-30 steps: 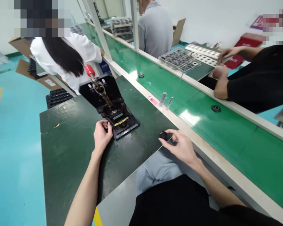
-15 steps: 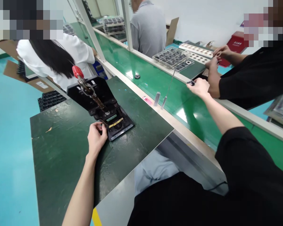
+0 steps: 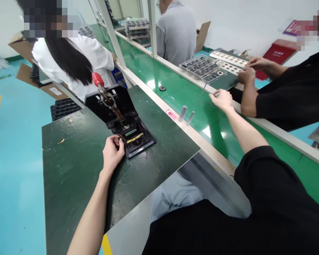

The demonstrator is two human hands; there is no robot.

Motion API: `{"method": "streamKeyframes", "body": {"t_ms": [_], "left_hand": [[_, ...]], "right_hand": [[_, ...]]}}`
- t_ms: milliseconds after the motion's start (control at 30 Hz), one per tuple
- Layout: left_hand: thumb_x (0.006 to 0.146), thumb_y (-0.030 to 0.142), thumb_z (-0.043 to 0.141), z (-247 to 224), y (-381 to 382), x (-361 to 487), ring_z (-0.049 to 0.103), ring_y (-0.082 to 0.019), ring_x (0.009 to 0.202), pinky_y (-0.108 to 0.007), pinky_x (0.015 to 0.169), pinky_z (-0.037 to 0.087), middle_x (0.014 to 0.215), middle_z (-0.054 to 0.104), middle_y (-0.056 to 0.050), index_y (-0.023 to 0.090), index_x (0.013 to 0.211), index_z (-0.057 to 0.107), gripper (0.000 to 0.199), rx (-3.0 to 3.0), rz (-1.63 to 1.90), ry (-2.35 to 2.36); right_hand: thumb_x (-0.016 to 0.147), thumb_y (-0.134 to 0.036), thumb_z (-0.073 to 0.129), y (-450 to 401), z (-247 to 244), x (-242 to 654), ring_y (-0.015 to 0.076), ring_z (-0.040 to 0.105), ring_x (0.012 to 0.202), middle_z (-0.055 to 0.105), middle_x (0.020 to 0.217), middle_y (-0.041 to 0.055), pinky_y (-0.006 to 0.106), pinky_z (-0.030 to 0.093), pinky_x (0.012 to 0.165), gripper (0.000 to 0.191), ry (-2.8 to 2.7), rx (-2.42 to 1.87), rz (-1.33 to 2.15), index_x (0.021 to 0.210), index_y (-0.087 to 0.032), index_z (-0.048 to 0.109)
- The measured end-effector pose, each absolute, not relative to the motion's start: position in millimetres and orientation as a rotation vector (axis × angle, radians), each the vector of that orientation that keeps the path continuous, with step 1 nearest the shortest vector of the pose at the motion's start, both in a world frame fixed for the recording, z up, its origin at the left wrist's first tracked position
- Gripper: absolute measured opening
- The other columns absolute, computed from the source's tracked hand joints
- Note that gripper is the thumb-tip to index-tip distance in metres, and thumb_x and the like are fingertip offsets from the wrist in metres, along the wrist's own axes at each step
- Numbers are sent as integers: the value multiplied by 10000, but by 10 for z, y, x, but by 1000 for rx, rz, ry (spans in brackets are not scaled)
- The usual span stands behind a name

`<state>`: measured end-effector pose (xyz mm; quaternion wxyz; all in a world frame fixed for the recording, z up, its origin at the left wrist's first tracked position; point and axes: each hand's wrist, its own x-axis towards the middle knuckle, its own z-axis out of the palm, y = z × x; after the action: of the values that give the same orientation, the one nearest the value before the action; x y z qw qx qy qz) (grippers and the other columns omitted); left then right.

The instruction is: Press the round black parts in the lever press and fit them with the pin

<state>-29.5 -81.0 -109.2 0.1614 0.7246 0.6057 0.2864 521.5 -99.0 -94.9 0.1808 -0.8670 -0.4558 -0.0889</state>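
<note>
A black clamp fixture [image 3: 139,143] with a red-tipped lever [image 3: 98,79] stands on the green work table [image 3: 77,170]. Its black top plate is tilted up, and a yellow strip [image 3: 135,138] and a green strip lie across the base. My left hand [image 3: 113,150] is closed, fingers curled against the fixture's left edge; anything inside them is hidden. Out over the green conveyor [image 3: 186,88], my right hand [image 3: 222,100] is closed in a pinch. A small black part [image 3: 216,95] barely shows between its fingers.
On the conveyor lies a black ring [image 3: 162,88]. Metal rods [image 3: 183,113], a thin screwdriver-like tool [image 3: 190,118] and a pink item [image 3: 171,113] sit along the near rail. Across it, a co-worker's hands [image 3: 251,69] work near a clear compartment tray [image 3: 199,67]. Another person sits left.
The view has shifted slightly, moving the table and fixture rightward in the picture. My right hand has turned, so the black part shows less. My left hand stays by the fixture.
</note>
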Motion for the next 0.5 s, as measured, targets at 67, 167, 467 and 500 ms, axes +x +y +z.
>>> {"method": "streamKeyframes", "body": {"t_ms": [67,167,467,500], "left_hand": [[856,415,506,-1105,-810,-297,635,-216,766,-358,796,540,833,611,-33,211,1048,524,281,2065,816,1730],[862,412,507,-1119,-811,-302,627,-211,749,-356,795,542,817,606,-25,211,1050,524,276,2060,821,1724],[879,412,512,-1154,-834,-316,612,-188,716,-332,749,542,805,593,-10,213,1036,535,255,2058,856,1649],[880,413,509,-1164,-832,-319,610,-186,714,-332,748,541,804,591,-10,212,1036,534,256,2057,863,1638]], "right_hand": [[945,-352,536,-817,-969,5003,352,670,1013,737,1026,214,454,503,899,358,-1332,-2454,-188,1130,-102,713],[965,-355,518,-515,-975,4606,340,694,1027,763,1028,165,430,515,912,367,-1586,-2353,-88,1198,-150,713],[1033,-357,388,330,-950,3836,338,711,1073,751,1210,168,449,525,938,549,-1991,-2248,82,1554,-197,454],[1034,-368,390,385,-951,3811,335,710,1075,746,1221,169,447,528,937,547,-2004,-2253,92,1548,-194,456]]}}
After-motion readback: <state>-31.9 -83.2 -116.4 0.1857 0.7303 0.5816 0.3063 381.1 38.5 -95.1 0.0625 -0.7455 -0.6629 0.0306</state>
